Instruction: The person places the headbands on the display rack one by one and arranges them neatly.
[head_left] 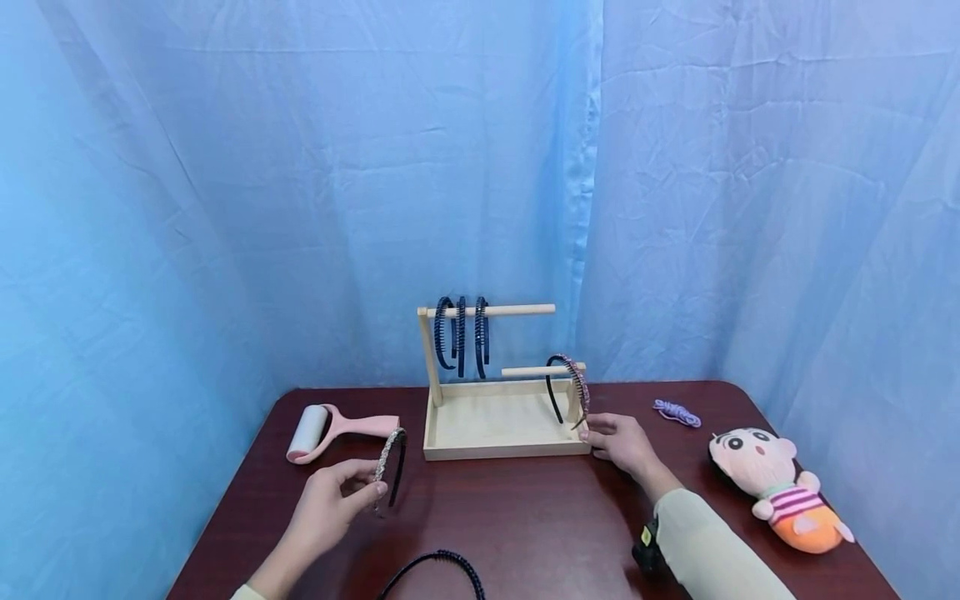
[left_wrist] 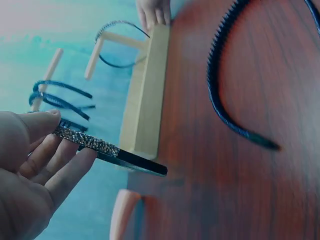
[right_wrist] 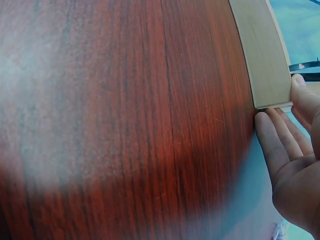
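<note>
Pink-handled lint roller (head_left: 342, 424) lies beyond the left hand (head_left: 330, 502). Left thumb and fingers pinch the glittered headband (head_left: 385, 456), which passes between them above the table (head_left: 517, 517). Wooden rack (head_left: 507, 453) stands right of it; the right hand (head_left: 621, 442) grips the rack's right end between thumb and fingers.

The black headband (left_wrist: 214, 85) on the table (left_wrist: 240, 195) is cut off at the bottom of your head view and by the top and right edges of your left wrist view, where your left hand (left_wrist: 32, 180) hides part of the glittery headband (left_wrist: 102, 145). That view also crops your right hand (left_wrist: 154, 11) at the top and shows just a piece of the lint roller (left_wrist: 122, 215) at the bottom. In your right wrist view, most of the rack (right_wrist: 265, 55) falls outside the frame, and the purple cord (right_wrist: 280, 231) at the bottom is too blurred to make out.
</note>
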